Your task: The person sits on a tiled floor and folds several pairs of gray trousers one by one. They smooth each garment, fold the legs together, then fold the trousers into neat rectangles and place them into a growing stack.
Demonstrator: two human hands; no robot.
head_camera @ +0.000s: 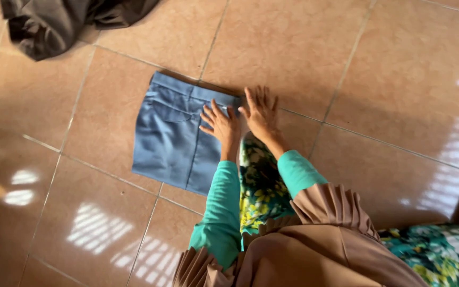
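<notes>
Two hands: both flat on the floor work, palms down, close side by side
Left hand [220, 126]: fingers spread a bit, lying on the right edge of the folded blue trousers [179, 133], pressing the cloth flat, not pinching anything
Right hand [261, 112]: fingers fanned out, sitting just off the right edge of the trousers, half on the cloth's far right corner and half on bare tile as far as I can tell, holding nothing
Trousers: lying on the tiled floor [378, 79], left of centre, folded into a neat squarish packet, waistband along the far edge, a back pocket showing near the far left
Where it sits vs the fingers: most of the packet lies to the left of both hands; only its right edge is under the fingertips
How far along: looks pretty much folded to me, edges lined up and the packet lying flat; what seems left is smoothing out that right side, and it hasn't been lifted off the floor
Other laundry: a dark crumpled garment [59, 21] sits well apart at the far left, not folded, nobody touching it
Person: teal sleeves [221, 207], a pleated brown cloth [320, 239] hanging over a green flowery garment [261, 186], near edge
Extras: a blue something peeks in at the right edge, too cropped to tell what
</notes>
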